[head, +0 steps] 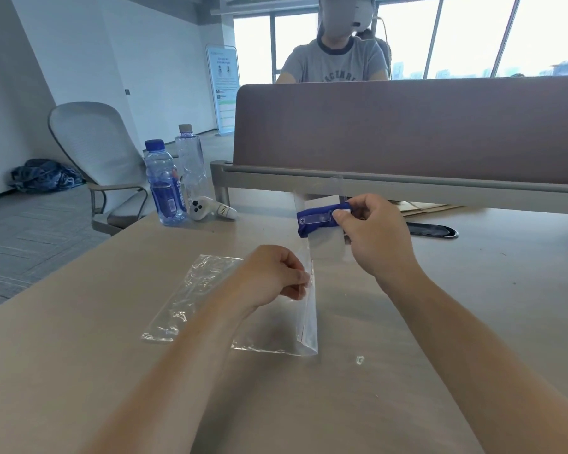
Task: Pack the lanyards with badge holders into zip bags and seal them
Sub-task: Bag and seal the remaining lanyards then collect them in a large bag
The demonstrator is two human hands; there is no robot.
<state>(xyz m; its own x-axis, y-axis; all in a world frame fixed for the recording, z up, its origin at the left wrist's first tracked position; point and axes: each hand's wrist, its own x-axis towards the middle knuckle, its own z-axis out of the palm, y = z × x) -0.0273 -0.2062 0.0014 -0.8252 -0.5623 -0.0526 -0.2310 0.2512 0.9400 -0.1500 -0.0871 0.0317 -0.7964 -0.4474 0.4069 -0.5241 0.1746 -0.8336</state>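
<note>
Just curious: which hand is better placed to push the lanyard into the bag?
Right hand, likely: it grips the blue lanyard at the upright zip bag; the left hand pinches the bag's edge.

Tally: two zip bags (flat bag [192,290], upright bag [310,317]), one lanyard [305,230], one badge holder [327,248], two water bottles (blue-capped bottle [164,188], grey-capped bottle [192,165]), one controller [207,209], one chair [95,142].

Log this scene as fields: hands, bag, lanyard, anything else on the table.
left hand: pinches the zip bag's edge
right hand: grips folded blue lanyard with badge holder
zip bag: upright, bottom on table
lanyard position: at bag's upper end; inside or not, unclear
spare bag: flat on table, under left forearm
other: two water bottles
</note>
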